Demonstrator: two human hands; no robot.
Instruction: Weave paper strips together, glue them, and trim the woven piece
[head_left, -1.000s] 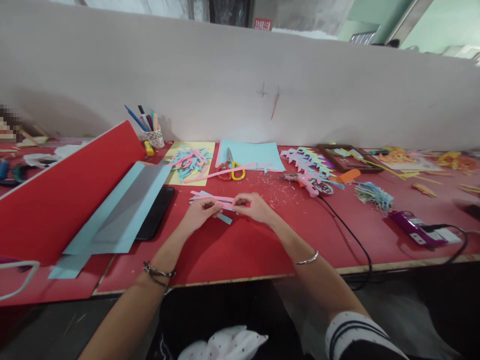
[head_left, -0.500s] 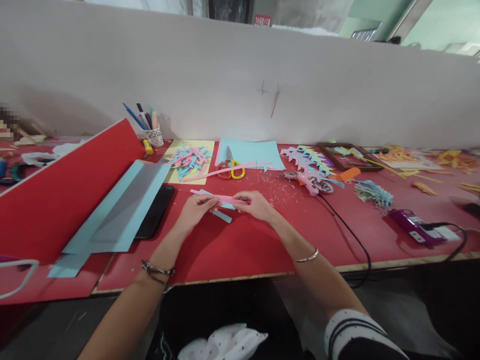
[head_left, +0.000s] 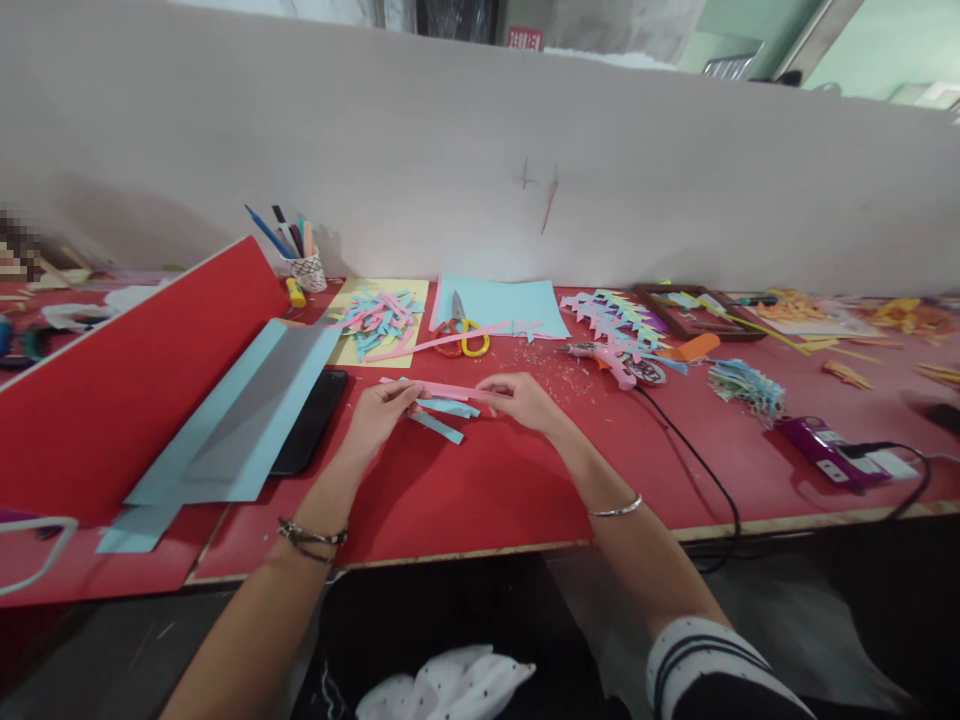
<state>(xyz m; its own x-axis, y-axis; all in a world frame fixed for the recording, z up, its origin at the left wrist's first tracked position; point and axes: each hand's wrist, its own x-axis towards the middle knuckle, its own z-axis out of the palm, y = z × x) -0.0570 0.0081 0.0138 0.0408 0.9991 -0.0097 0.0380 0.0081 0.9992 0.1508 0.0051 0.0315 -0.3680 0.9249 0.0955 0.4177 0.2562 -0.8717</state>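
A pink paper strip stretches between my two hands, just above the red table. My left hand pinches its left end between thumb and fingers. At the other end my right hand is closed on the strip. Blue paper strips lie on the table under and just in front of my hands. Beyond them are scissors with red and yellow handles, resting partly on a light blue paper sheet. A long pink strip lies by the scissors.
Cut pink and blue pieces lie on a yellow sheet. To the left are a black phone, blue paper, a red board and a pen cup. Rightward sit a pink glue gun with a cord and a purple power strip.
My hands have moved slightly apart along the pink strip, the right one a little to the right, the left one a little to the left. More of the strip and of the blue strips shows.
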